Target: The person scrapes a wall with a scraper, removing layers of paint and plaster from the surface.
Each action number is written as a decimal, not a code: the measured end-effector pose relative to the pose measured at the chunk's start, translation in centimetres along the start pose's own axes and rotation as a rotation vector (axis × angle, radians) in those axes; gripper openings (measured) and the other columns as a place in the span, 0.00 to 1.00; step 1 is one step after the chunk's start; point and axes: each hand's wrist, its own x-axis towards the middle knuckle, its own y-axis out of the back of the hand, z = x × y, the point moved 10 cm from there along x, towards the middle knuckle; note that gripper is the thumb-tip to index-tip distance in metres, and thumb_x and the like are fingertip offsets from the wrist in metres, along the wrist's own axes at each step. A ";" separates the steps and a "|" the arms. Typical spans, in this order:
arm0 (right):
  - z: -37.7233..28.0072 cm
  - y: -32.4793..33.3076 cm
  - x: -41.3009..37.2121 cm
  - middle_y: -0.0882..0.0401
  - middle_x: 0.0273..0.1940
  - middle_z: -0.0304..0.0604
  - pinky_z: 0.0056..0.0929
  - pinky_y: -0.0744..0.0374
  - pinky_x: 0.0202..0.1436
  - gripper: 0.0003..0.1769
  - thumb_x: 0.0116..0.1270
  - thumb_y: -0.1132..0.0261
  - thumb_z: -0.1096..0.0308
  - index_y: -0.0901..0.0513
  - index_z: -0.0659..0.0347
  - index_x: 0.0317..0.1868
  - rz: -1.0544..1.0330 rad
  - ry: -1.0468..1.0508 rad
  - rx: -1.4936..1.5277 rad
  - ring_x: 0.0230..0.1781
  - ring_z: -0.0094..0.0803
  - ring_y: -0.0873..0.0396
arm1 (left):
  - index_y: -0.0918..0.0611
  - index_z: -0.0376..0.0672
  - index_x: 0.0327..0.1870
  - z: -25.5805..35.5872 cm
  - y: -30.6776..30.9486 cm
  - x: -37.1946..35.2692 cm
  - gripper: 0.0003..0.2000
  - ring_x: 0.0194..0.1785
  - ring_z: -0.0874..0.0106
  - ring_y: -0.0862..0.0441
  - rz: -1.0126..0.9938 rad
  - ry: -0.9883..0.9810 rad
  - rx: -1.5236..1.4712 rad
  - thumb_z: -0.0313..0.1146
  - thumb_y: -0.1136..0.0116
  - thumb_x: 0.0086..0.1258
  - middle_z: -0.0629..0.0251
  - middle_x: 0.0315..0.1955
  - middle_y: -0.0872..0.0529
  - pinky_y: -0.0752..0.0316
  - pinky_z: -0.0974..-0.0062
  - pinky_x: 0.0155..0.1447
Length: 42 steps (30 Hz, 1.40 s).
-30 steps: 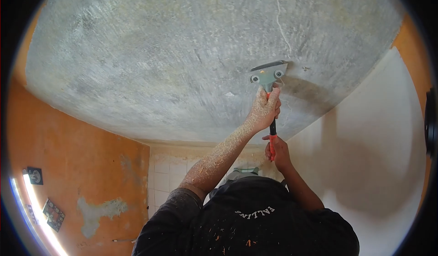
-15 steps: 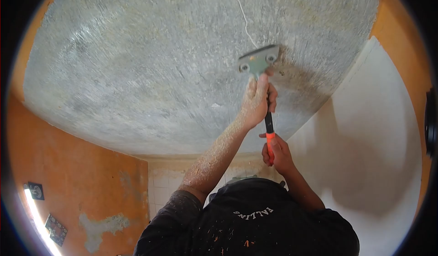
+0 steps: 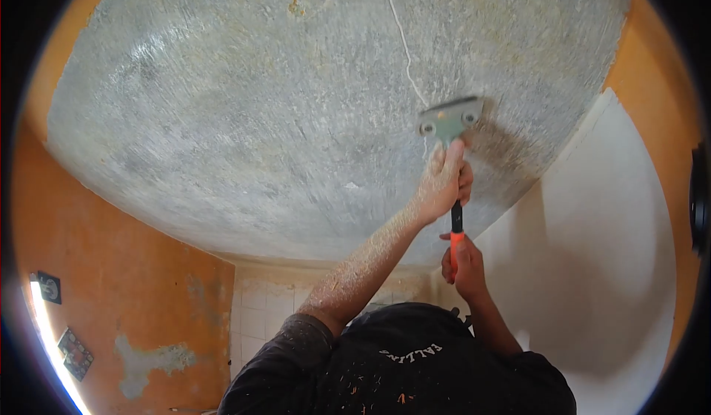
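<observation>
Head camera view: a grey-green wide-bladed scraper point(image 3: 449, 124) is held at a rough grey surface point(image 3: 237, 126), seemingly mostly bared; its black-and-orange handle point(image 3: 457, 218) is gripped in the curled fingers of the dusted left hand point(image 3: 440, 185) and right hand point(image 3: 469, 270). Orange coating is left on the side wall point(image 3: 111, 259).

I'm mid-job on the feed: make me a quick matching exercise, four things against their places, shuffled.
Things
1. Left hand
2. Right hand
3. Wide grey-green scraper head with two round fittings
4. Dark short-sleeved shirt with white lettering

Places
A. At the bottom of the view
B. At the orange lower grip of the long handle
C. In front of the mottled grey surface, by a pale wavy line
D. High on the handle, close to the scraper head

Pairs: 1-D, 2-B, 3-C, 4-A
</observation>
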 end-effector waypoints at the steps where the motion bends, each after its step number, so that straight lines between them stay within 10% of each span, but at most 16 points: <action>1: 1.4 0.7 -0.5 0.35 0.17 0.33 0.21 0.36 0.18 0.26 0.81 0.55 0.50 0.26 0.67 0.56 0.031 -0.036 -0.007 0.12 0.18 0.39 | 0.35 0.45 0.55 -1.8 -0.1 -0.3 0.22 0.17 0.79 0.38 -0.011 0.045 -0.039 0.56 0.66 0.81 0.73 0.17 0.38 0.31 0.75 0.26; 42: -5.9 -1.8 0.1 0.36 0.16 0.29 0.19 0.38 0.17 0.23 0.81 0.53 0.52 0.23 0.65 0.54 0.061 0.015 -0.014 0.12 0.15 0.40 | 0.33 0.45 0.54 5.5 -0.3 0.7 0.20 0.17 0.80 0.40 -0.065 -0.134 -0.183 0.54 0.65 0.82 0.74 0.17 0.40 0.35 0.76 0.25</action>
